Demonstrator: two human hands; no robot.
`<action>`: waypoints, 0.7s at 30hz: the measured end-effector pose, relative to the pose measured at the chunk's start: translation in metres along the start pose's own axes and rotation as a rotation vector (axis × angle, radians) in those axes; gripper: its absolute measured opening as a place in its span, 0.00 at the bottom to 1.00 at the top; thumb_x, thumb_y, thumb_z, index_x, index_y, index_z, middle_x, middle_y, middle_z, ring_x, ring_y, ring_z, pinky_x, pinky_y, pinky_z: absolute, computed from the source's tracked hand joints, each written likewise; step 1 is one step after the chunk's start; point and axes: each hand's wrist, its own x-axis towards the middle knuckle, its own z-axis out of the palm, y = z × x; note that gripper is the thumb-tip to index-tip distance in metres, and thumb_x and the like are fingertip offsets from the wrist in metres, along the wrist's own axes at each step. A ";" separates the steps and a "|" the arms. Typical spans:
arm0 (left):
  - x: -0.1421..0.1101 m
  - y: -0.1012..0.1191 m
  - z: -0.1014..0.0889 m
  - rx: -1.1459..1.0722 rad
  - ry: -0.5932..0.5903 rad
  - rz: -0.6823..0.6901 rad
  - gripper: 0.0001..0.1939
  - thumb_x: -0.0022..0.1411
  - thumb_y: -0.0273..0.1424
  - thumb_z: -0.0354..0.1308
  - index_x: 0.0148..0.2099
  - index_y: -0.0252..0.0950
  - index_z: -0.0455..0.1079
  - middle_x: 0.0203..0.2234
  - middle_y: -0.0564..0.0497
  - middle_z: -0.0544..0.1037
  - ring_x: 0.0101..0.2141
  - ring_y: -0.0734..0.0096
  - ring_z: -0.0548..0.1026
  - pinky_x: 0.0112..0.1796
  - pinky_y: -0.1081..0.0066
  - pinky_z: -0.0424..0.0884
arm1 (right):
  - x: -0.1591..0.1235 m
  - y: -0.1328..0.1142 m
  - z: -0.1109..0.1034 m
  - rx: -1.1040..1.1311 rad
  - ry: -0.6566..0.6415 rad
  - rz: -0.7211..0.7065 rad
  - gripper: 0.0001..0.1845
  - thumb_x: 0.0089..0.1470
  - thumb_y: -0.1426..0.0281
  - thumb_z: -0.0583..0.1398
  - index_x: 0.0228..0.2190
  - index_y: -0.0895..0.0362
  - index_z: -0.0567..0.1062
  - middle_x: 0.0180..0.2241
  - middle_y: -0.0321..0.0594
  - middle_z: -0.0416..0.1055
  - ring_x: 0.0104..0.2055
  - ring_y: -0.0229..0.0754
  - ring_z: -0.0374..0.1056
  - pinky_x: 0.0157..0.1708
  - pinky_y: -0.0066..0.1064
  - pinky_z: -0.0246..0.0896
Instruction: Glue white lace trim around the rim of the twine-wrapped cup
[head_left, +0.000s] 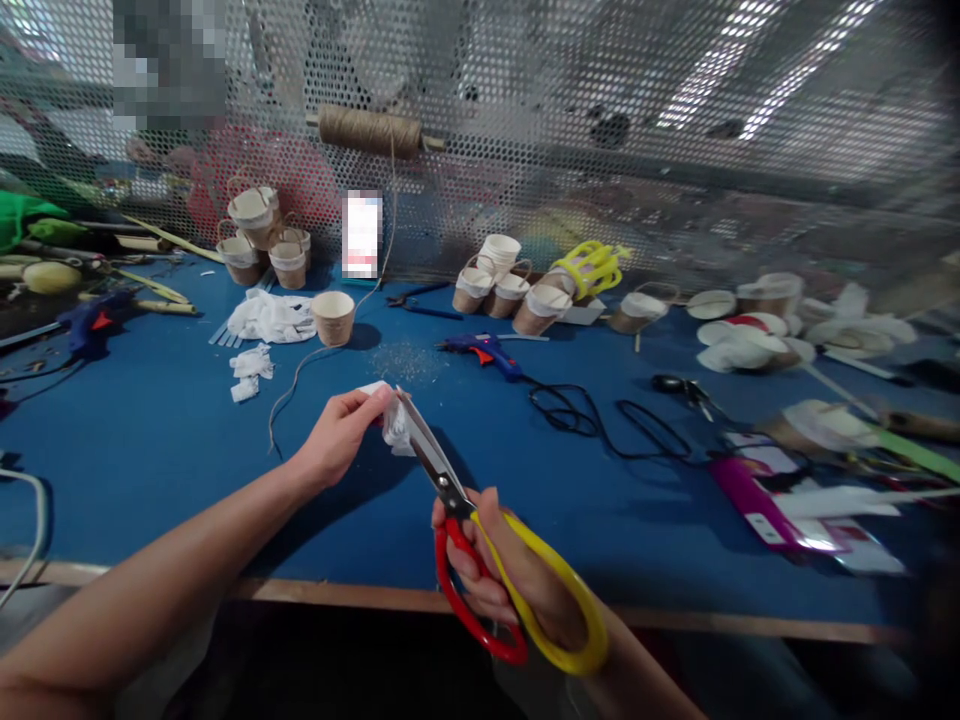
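Observation:
Between thumb and fingers, my left hand (341,432) pinches a small folded piece of white fabric (397,425) above the blue table. My right hand (480,560) grips a pair of scissors (431,455) by its red and yellow handles. The blade tips reach the white fabric; whether they cut into it is too small to tell. Past my left hand stands a small brown paper cup (333,318), with a pile of white fabric (271,316) beside it. A few smaller white pieces (251,364) lie nearer to me.
A blue glue gun (484,352) with a black cord lies mid-table. Several cups with twine handles (541,306) stand by the perforated metal screen (480,130). A twine roll (369,131) hangs there, its strand trailing down. A purple packet (772,505) lies right, another glue gun (94,322) left.

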 end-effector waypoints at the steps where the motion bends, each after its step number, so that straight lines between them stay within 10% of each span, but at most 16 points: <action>1: 0.000 0.001 0.000 -0.003 0.005 -0.009 0.15 0.47 0.39 0.64 0.28 0.30 0.76 0.24 0.49 0.77 0.27 0.74 0.70 0.32 0.74 0.65 | 0.000 0.001 -0.001 -0.002 -0.011 -0.011 0.30 0.45 0.43 0.53 0.34 0.56 0.65 0.16 0.25 0.58 0.10 0.23 0.43 0.07 0.17 0.39; 21: 0.002 0.013 -0.002 -0.151 0.009 -0.094 0.17 0.37 0.36 0.70 0.30 0.31 0.75 0.18 0.53 0.74 0.18 0.80 0.67 0.19 0.79 0.63 | 0.006 -0.002 -0.011 0.008 -0.170 -0.017 0.34 0.39 0.38 0.53 0.33 0.55 0.63 0.16 0.25 0.58 0.10 0.23 0.43 0.07 0.16 0.40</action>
